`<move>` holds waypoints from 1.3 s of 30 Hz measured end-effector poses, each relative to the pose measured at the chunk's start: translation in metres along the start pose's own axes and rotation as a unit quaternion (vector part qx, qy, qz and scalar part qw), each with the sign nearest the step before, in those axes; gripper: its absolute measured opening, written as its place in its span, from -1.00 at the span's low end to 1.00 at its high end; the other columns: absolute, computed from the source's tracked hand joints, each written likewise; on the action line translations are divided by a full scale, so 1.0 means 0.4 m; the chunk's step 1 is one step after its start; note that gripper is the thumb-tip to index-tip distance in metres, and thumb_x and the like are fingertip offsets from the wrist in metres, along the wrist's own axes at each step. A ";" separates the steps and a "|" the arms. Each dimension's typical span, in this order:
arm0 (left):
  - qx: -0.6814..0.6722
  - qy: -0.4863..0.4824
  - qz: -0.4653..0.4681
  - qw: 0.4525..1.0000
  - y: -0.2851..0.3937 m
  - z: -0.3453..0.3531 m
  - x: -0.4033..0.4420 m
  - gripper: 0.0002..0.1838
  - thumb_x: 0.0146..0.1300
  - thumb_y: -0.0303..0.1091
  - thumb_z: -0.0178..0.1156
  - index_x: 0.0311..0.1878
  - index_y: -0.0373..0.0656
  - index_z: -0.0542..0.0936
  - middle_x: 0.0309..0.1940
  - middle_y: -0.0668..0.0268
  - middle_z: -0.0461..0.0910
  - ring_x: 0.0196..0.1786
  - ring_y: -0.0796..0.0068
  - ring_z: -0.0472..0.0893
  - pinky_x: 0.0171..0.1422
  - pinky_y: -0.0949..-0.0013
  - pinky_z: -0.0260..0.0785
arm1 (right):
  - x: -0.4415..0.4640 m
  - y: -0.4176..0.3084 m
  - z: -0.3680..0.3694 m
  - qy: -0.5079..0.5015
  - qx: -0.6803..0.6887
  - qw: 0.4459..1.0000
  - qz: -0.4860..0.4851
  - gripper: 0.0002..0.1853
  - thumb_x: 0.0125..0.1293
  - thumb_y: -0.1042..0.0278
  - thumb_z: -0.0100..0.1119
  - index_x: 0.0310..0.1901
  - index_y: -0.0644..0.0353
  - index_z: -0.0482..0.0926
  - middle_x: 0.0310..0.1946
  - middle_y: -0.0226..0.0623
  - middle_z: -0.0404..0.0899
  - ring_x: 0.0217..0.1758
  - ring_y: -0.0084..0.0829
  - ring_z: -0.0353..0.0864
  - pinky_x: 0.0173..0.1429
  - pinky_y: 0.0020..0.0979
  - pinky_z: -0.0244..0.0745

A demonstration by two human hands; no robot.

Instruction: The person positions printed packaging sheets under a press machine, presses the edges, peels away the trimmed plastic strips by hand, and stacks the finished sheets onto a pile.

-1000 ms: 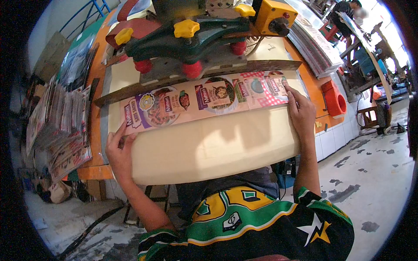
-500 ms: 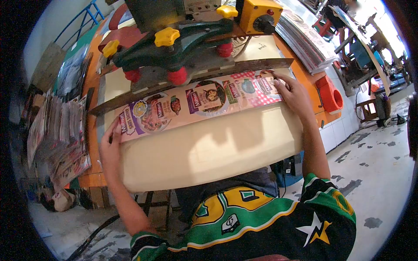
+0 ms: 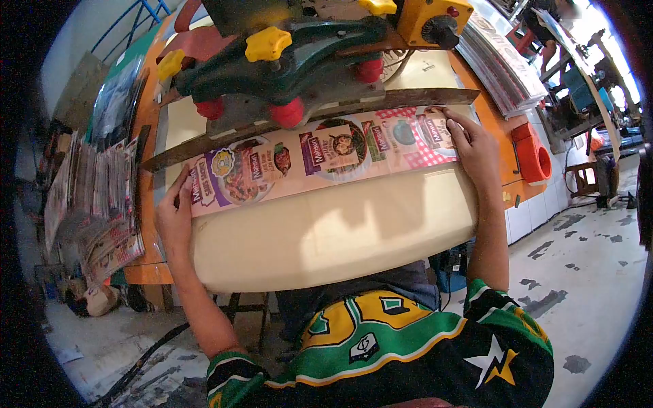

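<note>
A long printed plastic sheet (image 3: 279, 160) with food pictures stretches between my hands, on a cream-coloured padded surface (image 3: 326, 234). Its far edge runs along a dark metal bar (image 3: 224, 146). My left hand (image 3: 174, 217) pinches the left end, thumb and fingers at the purple-printed corner. At the other end, by the red checked print, my right hand (image 3: 474, 146) has its thumb on top and fingers at the edge. Just beyond the bar stands a dark green machine frame (image 3: 326, 54) with yellow star knobs (image 3: 269, 44) and red round feet (image 3: 286, 113).
Stacks of printed sheets stand at the left (image 3: 102, 190) and far right (image 3: 500, 64). A red tape dispenser-like object (image 3: 532, 155) lies on the orange table (image 3: 153, 273) by my right hand. A yellow box with a dial (image 3: 432, 24) sits on the machine. Another person is at the upper right.
The view has shifted slightly, so the machine and table appear a little further right. Both hands keep their hold on the sheet's ends, which stays along the metal bar.
</note>
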State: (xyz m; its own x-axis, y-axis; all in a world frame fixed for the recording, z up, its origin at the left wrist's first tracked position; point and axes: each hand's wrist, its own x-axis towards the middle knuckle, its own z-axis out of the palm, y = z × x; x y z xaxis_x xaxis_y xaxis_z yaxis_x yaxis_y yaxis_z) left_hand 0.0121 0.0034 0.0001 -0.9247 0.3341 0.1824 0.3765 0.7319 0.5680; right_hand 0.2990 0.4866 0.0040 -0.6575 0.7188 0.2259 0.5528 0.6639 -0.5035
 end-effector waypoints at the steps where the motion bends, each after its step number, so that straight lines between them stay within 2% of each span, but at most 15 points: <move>1: -0.001 0.000 -0.001 1.000 0.000 0.000 -0.001 -0.54 0.57 0.08 0.14 0.36 0.12 0.66 0.08 -0.10 0.73 0.07 0.13 0.76 0.19 0.19 0.51 | 0.000 -0.002 -0.001 -0.001 -0.001 1.000 -0.001 -0.62 0.52 -0.09 0.16 0.22 -0.21 0.75 -0.31 0.00 0.77 -0.14 -0.02 0.79 -0.01 -0.08 0.59; 7: -0.019 -0.001 0.000 1.000 0.033 -0.008 -0.007 -0.56 0.58 0.06 0.14 0.37 0.15 0.67 0.06 -0.09 0.75 0.04 0.20 0.76 0.19 0.21 0.52 | -0.004 -0.009 -0.012 0.004 -0.002 1.000 -0.006 -0.62 0.52 -0.09 0.17 0.21 -0.20 0.76 -0.29 0.00 0.78 -0.14 -0.04 0.79 0.01 -0.10 0.59; 12: 0.023 -0.007 -0.018 1.000 0.032 -0.012 -0.005 -0.57 0.58 0.05 0.14 0.38 0.18 0.66 0.06 -0.09 0.74 0.03 0.24 0.76 0.16 0.22 0.53 | 0.000 0.001 -0.007 0.009 -0.008 1.000 -0.013 -0.62 0.50 -0.10 0.18 0.20 -0.22 0.76 -0.37 -0.07 0.78 -0.22 -0.08 0.80 -0.05 -0.11 0.60; 22: 0.034 0.003 -0.002 0.999 0.026 -0.007 -0.013 -0.58 0.59 -0.02 0.11 0.41 0.22 0.63 0.05 -0.05 0.75 -0.06 0.20 0.76 0.09 0.20 0.54 | -0.008 0.013 -0.005 0.010 0.045 0.999 -0.010 -0.62 0.51 -0.06 0.20 0.19 -0.14 0.77 -0.40 -0.15 0.77 -0.29 -0.22 0.79 -0.12 -0.21 0.58; 28: 0.030 0.009 0.004 1.000 0.019 -0.003 -0.016 -0.55 0.59 0.03 0.10 0.41 0.15 0.63 0.06 -0.10 0.73 -0.04 0.20 0.76 0.10 0.20 0.54 | -0.009 0.016 0.001 0.026 0.041 0.999 -0.024 -0.64 0.51 -0.02 0.22 0.19 -0.13 0.77 -0.40 -0.13 0.77 -0.30 -0.22 0.79 -0.12 -0.22 0.58; 31: 0.018 0.032 0.056 0.998 0.018 0.000 -0.013 -0.53 0.60 0.07 0.09 0.40 0.11 0.63 0.06 -0.10 0.74 0.00 0.17 0.77 0.12 0.19 0.53 | -0.009 0.008 -0.002 0.019 0.068 0.997 -0.001 -0.65 0.51 0.00 0.22 0.19 -0.13 0.77 -0.38 -0.12 0.78 -0.28 -0.21 0.80 -0.10 -0.22 0.59; 37: 0.011 0.026 0.048 0.998 0.017 -0.001 -0.011 -0.50 0.60 0.12 0.08 0.40 0.09 0.64 0.07 -0.09 0.75 0.05 0.19 0.77 0.16 0.21 0.53 | -0.007 0.012 -0.005 0.023 0.057 0.998 -0.023 -0.65 0.51 0.00 0.23 0.19 -0.14 0.77 -0.38 -0.13 0.78 -0.29 -0.27 0.80 -0.11 -0.24 0.59; 39: 0.039 -0.008 -0.012 0.999 0.037 -0.014 -0.015 -0.50 0.59 0.12 0.09 0.39 0.07 0.65 0.06 -0.07 0.75 0.02 0.18 0.77 0.14 0.21 0.53 | -0.011 0.000 -0.012 0.010 0.059 0.998 -0.004 -0.65 0.51 0.00 0.23 0.20 -0.15 0.77 -0.39 -0.14 0.78 -0.29 -0.28 0.80 -0.12 -0.25 0.58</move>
State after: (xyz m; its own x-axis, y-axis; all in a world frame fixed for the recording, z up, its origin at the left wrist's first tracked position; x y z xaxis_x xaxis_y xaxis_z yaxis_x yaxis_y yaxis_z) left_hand 0.0229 0.0088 0.0120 -0.9325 0.3251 0.1572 0.3587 0.7839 0.5068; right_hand 0.3043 0.4844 0.0070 -0.6505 0.7183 0.2465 0.4831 0.6419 -0.5955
